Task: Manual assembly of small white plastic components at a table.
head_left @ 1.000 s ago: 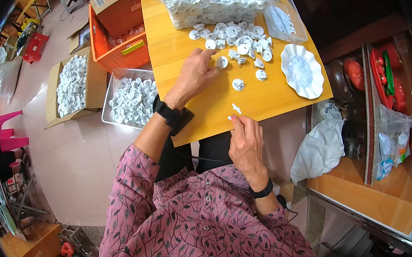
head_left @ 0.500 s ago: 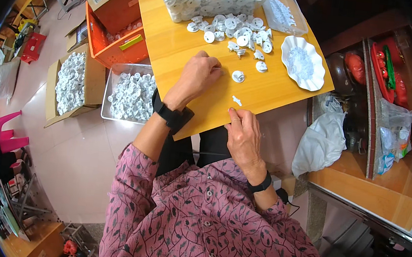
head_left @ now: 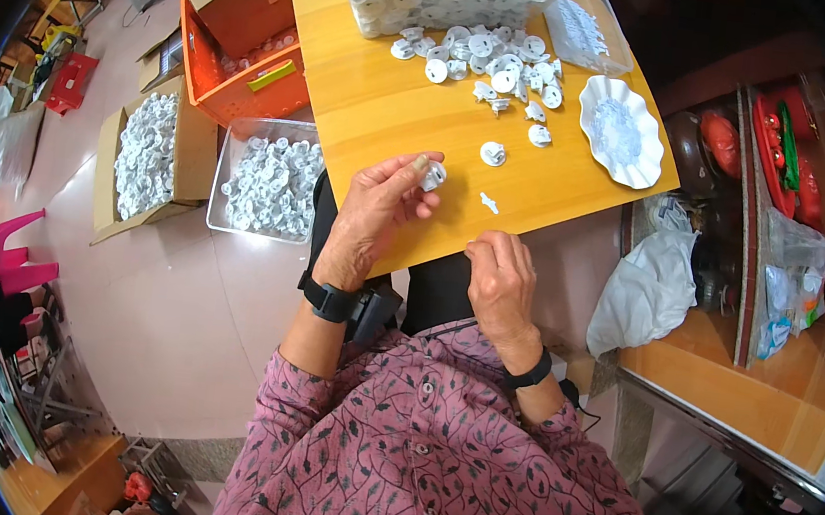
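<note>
My left hand is closed in a pinch on a small white round plastic part, raised over the near side of the yellow table. My right hand hangs at the table's near edge with thumb and fingers pressed together; whatever is between the tips is too small to make out. Between the two hands a slim white plastic piece lies on the tabletop. Just beyond it sits a single round white part. Farther back, a loose heap of similar parts spreads before a full clear bin.
The clear bin stands at the table's far edge beside a clear tray of small white pieces. A white scalloped dish holds tiny clear pieces. Left on the floor are a tub, a cardboard box and an orange crate.
My left hand has turned and drawn back toward me, now showing the round part in its fingers. My right hand has shifted slightly right and toward me. The whole view has shifted a little.
</note>
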{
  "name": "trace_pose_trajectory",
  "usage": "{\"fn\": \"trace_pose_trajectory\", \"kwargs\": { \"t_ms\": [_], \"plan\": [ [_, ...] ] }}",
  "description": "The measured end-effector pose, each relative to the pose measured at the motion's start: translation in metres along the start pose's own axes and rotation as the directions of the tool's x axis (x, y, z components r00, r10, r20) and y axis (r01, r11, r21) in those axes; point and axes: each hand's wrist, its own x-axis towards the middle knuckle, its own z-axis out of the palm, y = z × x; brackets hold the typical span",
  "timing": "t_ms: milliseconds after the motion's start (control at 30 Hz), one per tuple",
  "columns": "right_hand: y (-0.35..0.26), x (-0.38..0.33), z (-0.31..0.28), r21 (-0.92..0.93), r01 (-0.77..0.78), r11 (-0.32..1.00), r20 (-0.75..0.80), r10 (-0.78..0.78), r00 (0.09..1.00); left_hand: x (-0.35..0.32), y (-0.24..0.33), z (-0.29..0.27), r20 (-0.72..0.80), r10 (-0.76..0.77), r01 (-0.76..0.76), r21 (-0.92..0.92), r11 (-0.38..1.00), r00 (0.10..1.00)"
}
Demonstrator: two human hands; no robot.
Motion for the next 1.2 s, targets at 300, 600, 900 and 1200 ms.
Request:
{"fn": "trace_pose_trajectory", "kwargs": {
  "t_ms": [300,600,900,1200],
  "plan": [
    [0.003,0.006,-0.001,0.229,-0.180,0.957,0.001,0.185,0.983,-0.002,-0.015,-0.004,0.097,0.028,-0.009,-0.194,0.981,0.995],
    [0.008,0.019,0.012,0.692,-0.450,0.564,0.153,0.495,0.855,-0.002,-0.021,-0.011,0.162,0.052,-0.007,-0.269,0.963,0.985],
    [0.000,0.029,0.009,0.800,-0.466,0.377,0.242,0.508,0.826,-0.002,-0.029,-0.017,0.212,0.114,-0.018,-0.407,0.913,0.971],
    [0.002,0.035,0.001,0.866,-0.466,0.183,0.313,0.528,0.789,-0.002,-0.033,-0.016,0.156,0.169,-0.107,-0.342,0.934,0.973]
  ]
}}
